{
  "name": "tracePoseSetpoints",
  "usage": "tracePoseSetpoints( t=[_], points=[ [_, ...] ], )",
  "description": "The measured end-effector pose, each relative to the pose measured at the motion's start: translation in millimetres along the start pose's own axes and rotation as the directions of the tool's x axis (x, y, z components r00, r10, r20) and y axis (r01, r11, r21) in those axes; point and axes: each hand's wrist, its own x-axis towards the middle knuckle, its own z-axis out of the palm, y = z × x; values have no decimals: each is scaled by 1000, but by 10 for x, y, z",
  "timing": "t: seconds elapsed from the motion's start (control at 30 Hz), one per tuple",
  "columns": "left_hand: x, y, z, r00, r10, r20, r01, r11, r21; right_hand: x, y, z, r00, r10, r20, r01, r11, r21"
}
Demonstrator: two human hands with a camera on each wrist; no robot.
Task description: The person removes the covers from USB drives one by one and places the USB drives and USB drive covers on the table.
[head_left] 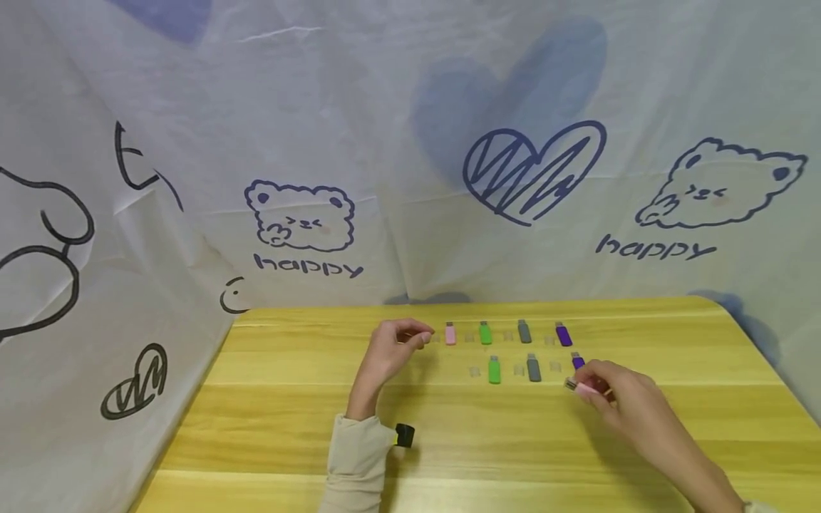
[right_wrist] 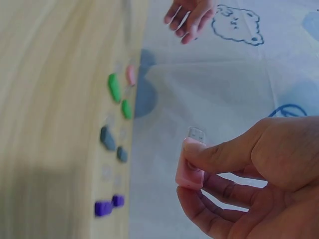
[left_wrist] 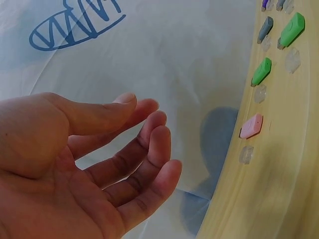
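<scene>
A pink USB flash drive (right_wrist: 190, 167), its metal plug bare, is pinched between the thumb and fingers of my right hand (head_left: 631, 399) above the table. Near the back row hovers my left hand (head_left: 393, 349), fingers loosely bent and nothing seen between them. Just right of its fingertips lies a clear cap (left_wrist: 246, 155), beside another pink flash drive (head_left: 450, 334). That back row continues with a green drive (head_left: 485, 333), a grey drive (head_left: 524, 332) and a purple drive (head_left: 564, 335). In front lie a green drive (head_left: 494, 370), a grey drive (head_left: 534, 368) and a purple drive (head_left: 579, 363), partly hidden by my right hand.
Several small clear caps, such as one cap (head_left: 474, 371), lie to the left of the drives. The wooden table (head_left: 288, 385) meets a printed cloth (head_left: 398, 178) along its back edge. A black object (head_left: 404, 435) sits at my left wrist.
</scene>
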Motion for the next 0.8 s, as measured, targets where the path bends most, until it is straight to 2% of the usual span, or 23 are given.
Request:
tracePoseSetpoints(
  t=[0.17, 0.37, 0.6, 0.8],
  points=[
    [6, 32, 26, 1000, 15, 22, -15, 1000, -2, 182, -224, 64, 998, -56, -42, 59, 996, 73],
    [9, 63, 51, 999, 24, 34, -23, 1000, -17, 408, -444, 181, 995, -89, -48, 96, 984, 151],
    [4, 119, 62, 999, 16, 50, -14, 999, -47, 604, -620, 363, 993, -90, -78, 107, 962, 249],
    [6, 128, 99, 996, 51, 75, -44, 995, -85, 726, -700, 483, 993, -60, -104, 90, 944, 317]
  ],
)
